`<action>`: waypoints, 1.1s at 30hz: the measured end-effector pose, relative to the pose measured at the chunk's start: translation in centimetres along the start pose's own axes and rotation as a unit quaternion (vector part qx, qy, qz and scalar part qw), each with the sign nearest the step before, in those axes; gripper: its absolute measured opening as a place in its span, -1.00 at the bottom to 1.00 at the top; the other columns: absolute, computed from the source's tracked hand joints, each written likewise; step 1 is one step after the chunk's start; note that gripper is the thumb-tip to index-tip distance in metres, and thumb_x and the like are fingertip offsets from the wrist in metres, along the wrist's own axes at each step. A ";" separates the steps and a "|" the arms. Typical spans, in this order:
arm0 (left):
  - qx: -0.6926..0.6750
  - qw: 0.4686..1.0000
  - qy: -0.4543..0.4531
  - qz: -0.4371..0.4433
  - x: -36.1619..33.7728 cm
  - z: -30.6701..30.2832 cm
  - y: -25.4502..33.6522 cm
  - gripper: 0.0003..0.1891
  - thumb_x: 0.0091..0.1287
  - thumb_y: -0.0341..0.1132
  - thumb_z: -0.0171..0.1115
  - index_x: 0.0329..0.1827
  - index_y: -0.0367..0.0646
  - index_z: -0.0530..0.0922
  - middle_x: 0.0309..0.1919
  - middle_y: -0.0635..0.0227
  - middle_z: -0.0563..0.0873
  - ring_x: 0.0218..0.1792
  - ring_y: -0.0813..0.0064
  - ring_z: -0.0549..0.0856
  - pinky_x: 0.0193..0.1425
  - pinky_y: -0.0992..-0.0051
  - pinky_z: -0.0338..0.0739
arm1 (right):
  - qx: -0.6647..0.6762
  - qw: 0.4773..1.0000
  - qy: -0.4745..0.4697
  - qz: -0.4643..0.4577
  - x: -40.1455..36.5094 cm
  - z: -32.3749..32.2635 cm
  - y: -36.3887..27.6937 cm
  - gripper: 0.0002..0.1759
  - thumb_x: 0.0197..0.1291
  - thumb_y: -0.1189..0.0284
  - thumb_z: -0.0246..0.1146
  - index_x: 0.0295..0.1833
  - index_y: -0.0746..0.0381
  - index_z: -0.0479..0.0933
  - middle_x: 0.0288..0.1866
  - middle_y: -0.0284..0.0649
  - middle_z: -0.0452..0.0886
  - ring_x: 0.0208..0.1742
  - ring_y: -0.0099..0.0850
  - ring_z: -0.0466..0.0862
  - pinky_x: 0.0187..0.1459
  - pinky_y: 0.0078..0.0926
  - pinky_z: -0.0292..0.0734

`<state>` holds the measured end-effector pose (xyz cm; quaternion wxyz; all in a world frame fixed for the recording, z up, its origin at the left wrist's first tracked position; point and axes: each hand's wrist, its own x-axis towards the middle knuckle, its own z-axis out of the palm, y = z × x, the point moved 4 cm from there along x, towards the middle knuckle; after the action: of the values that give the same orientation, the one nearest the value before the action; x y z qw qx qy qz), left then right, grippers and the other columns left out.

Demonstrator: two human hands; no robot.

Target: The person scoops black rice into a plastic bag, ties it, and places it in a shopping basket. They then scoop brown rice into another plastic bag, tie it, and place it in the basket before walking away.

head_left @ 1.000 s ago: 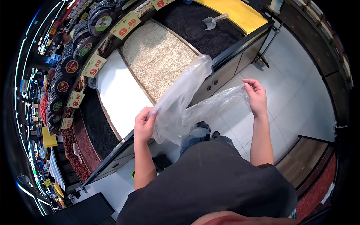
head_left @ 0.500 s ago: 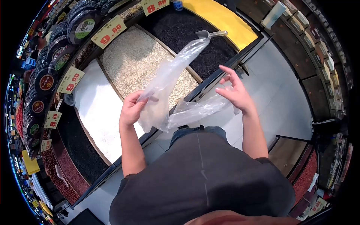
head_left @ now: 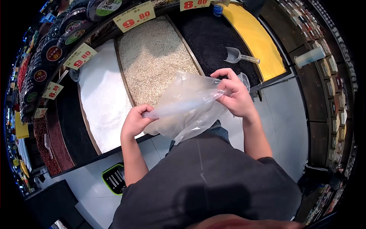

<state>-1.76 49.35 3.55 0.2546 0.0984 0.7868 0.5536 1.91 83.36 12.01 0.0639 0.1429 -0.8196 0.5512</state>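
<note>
A clear plastic bag is stretched between my hands in front of my waist. My left hand pinches its left edge. At the bag's upper right, my right hand grips the plastic between thumb and fingers, with part of the bag bunched behind it. Beyond the bag lies a bin of pale tan grain. A clear scoop rests on the black grain to the right of that bin.
White grain fills the bin at left, and yellow grain the one at far right. Price signs stand along the back. A green-rimmed black basket sits on the floor at lower left. Shelves line the right side.
My right hand, empty and apart from the bag before, now holds it. The bag has spread wider between my hands. The view has shifted, so the bins appear lower and the floor basket shows.
</note>
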 end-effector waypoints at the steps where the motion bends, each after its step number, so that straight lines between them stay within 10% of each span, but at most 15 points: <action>1: 0.059 0.997 0.031 -0.036 -0.2 0.4 0.0 -0.85 0.18 -0.52 0.50 -0.27 -0.28 0.66 -0.37 0.49 0.73 -0.30 0.64 0.66 -0.18 0.56 0.53 | 0.008 1.000 -0.011 -0.003 0.4 -0.6 0.3 -0.85 0.09 0.57 0.45 -0.34 0.28 0.58 0.18 -0.16 0.53 0.14 -0.30 0.60 0.17 -0.38 0.50; 7: -0.124 0.989 0.078 -0.001 -1.7 4.3 3.4 -0.58 0.17 -0.51 0.37 0.12 -0.26 0.55 -0.05 0.31 0.71 -0.08 0.56 0.60 0.07 0.50 0.55 | 0.056 0.985 -0.133 -0.092 4.3 -4.7 1.7 -0.87 0.05 0.66 0.43 -0.32 0.28 0.61 0.15 -0.19 0.56 0.10 -0.32 0.61 0.11 -0.39 0.54; 10: -0.026 0.984 0.153 0.092 -0.8 6.6 6.3 -0.38 0.49 0.18 0.23 0.27 -0.23 0.52 -0.04 0.33 0.70 -0.07 0.56 0.57 0.11 0.53 0.49 | 0.070 0.959 -0.200 -0.190 5.2 -6.0 1.0 -0.82 -0.06 0.70 0.42 -0.34 0.26 0.62 0.19 -0.19 0.58 0.05 -0.28 0.68 -0.05 -0.39 0.60; 13: 0.021 0.976 0.216 0.036 1.1 9.9 11.0 -0.01 0.30 0.61 -0.05 0.32 -0.22 0.50 -0.07 0.35 0.70 -0.13 0.57 0.49 0.09 0.54 0.41 | 0.081 0.933 -0.251 -0.245 5.2 -5.3 1.1 -0.79 -0.11 0.70 0.42 -0.34 0.24 0.61 0.12 -0.19 0.61 -0.12 -0.28 0.70 -0.16 -0.38 0.61; 20: 0.022 0.992 0.042 0.115 4.2 14.0 14.0 -0.57 0.59 -0.19 0.11 0.42 -0.15 0.48 -0.35 0.32 0.70 -0.34 0.57 0.61 -0.18 0.50 0.52 | 0.050 0.905 -0.251 -0.339 4.7 -3.1 0.9 -0.83 -0.01 0.57 0.37 -0.30 0.18 0.52 -0.29 -0.28 0.57 -0.24 -0.20 0.68 -0.30 -0.26 0.57; 27: 0.057 0.994 0.007 0.098 3.7 9.9 13.6 -0.46 0.55 -0.14 0.19 0.53 -0.12 0.41 -0.47 0.29 0.66 -0.39 0.52 0.67 -0.24 0.44 0.54 | -0.047 0.917 -0.201 -0.340 5.1 -1.4 -1.6 -0.69 -0.21 0.65 0.43 -0.26 0.16 0.62 -0.29 -0.32 0.58 -0.27 -0.27 0.67 -0.31 -0.31 0.58; 33: 0.171 0.968 0.164 0.079 5.0 7.8 13.7 -0.25 0.46 0.09 0.30 0.58 -0.12 0.31 -0.45 0.14 0.70 -0.41 0.23 0.73 -0.25 0.33 0.56 | -0.100 0.925 -0.158 -0.331 5.1 -0.3 -3.7 -0.68 -0.21 0.67 0.40 -0.24 0.17 0.63 -0.23 -0.35 0.63 -0.25 -0.31 0.71 -0.33 -0.35 0.60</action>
<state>-3.77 62.92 12.71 0.0570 0.1105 0.8904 0.4378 -1.87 81.52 16.72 0.1264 0.4842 -0.7761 0.3837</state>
